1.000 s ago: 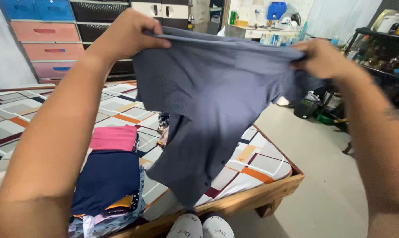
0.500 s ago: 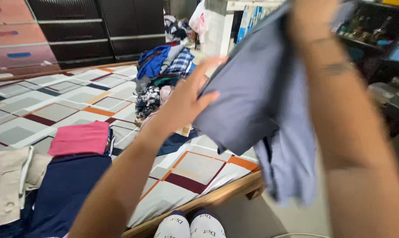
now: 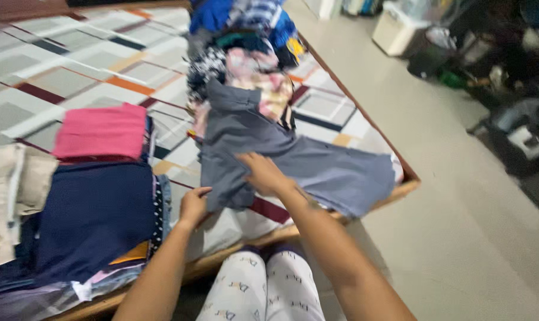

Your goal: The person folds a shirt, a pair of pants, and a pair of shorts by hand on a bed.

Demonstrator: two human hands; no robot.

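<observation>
A grey-blue shirt (image 3: 335, 169) lies spread on the patterned bed sheet (image 3: 73, 77), its collar toward the far side and one side hanging over the bed's wooden edge. My right hand (image 3: 263, 172) presses flat on the shirt's middle, fingers apart. My left hand (image 3: 193, 205) pinches the shirt's near left edge. A stack of folded clothes sits to the left, with a navy garment (image 3: 91, 217) on top and a pink folded one (image 3: 102, 132) behind it.
A heap of unfolded mixed clothes (image 3: 246, 41) lies on the bed beyond the shirt. A beige folded garment (image 3: 8, 196) is at the far left. The wooden bed frame (image 3: 400, 187) borders a grey floor (image 3: 460, 226). Dark clutter stands at the right.
The shirt was held up in the air with both hands; now it lies on the bed. My view has tilted down and both hands have lowered onto it.
</observation>
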